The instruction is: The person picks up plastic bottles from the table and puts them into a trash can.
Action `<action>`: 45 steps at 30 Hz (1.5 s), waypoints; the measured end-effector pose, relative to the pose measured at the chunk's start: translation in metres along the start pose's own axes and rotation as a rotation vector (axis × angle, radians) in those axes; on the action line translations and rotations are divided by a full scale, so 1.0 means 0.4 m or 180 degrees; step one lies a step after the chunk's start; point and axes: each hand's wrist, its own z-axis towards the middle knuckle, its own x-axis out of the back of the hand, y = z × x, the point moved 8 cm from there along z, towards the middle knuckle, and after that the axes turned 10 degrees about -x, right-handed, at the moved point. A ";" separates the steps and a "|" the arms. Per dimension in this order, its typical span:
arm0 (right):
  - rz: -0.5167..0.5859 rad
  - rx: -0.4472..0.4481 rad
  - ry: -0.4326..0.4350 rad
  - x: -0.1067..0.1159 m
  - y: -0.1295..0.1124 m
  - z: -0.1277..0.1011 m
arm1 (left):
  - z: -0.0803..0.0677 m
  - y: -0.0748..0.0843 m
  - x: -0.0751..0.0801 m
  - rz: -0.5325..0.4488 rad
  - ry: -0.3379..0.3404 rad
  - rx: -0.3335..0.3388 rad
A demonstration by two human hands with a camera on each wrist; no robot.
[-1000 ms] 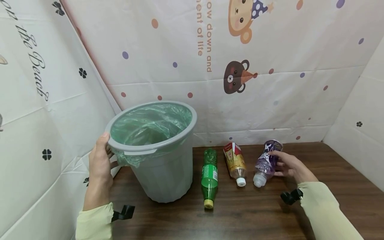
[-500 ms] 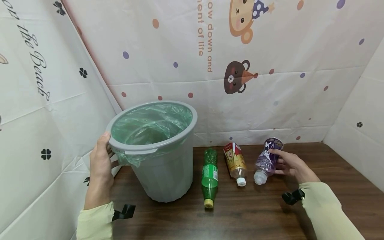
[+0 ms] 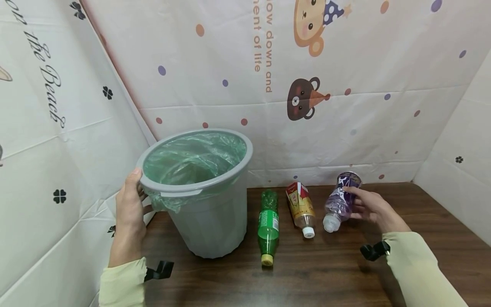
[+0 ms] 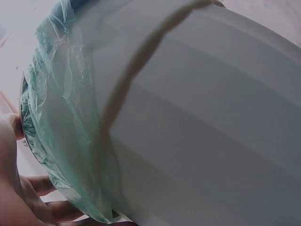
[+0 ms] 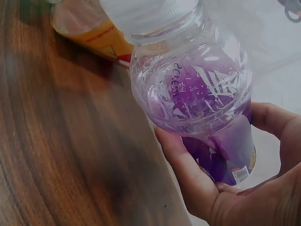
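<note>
Purple-label bottle (image 3: 340, 201) is gripped by right hand (image 3: 370, 209), fingers curled round it, just above table (image 3: 422, 238). Grey bin (image 3: 207, 213) rim is gripped by left hand (image 3: 130, 209).
</note>
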 end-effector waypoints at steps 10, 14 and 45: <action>0.0047 0.0072 -0.0102 -0.033 -0.028 -0.022 | 0.001 0.000 -0.002 -0.0044 -0.0021 -0.0005; 0.0066 0.0124 -0.0164 -0.052 -0.045 -0.034 | 0.000 0.001 -0.002 -0.0018 -0.0024 -0.0009; 0.0143 0.0487 -0.0533 -0.189 -0.148 -0.108 | -0.001 0.000 0.001 -0.0020 -0.0022 -0.0014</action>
